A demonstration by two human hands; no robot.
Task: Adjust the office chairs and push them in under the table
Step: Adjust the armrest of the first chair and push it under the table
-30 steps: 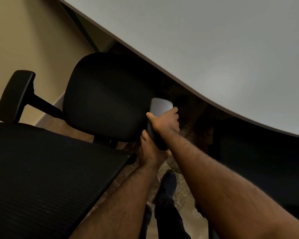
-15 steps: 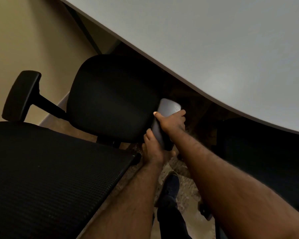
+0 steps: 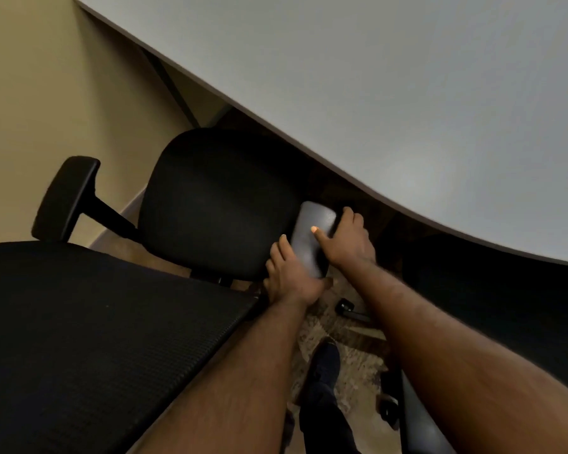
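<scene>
A black office chair fills the left and middle, with its mesh backrest [image 3: 89,348] near me and its seat [image 3: 217,204] partly under the grey table [image 3: 391,93]. Its right armrest pad [image 3: 310,237] lies beside the seat. My right hand [image 3: 346,240] grips the pad from the far right side, thumb on top. My left hand [image 3: 289,280] holds the pad's near end from below. The left armrest [image 3: 66,198] sticks out toward the wall. A second dark chair [image 3: 492,306] sits at the right, mostly in shadow under the table edge.
A beige wall [image 3: 46,93] runs close along the left with a baseboard. A dark table leg [image 3: 171,83] slants down behind the seat. My shoe [image 3: 323,362] stands on patterned carpet [image 3: 351,355], near a chair caster [image 3: 343,306].
The view has shifted so the chair and both hands sit slightly further right and lower. My right hand has moved up along the armrest pad, thumb now on its top face.
</scene>
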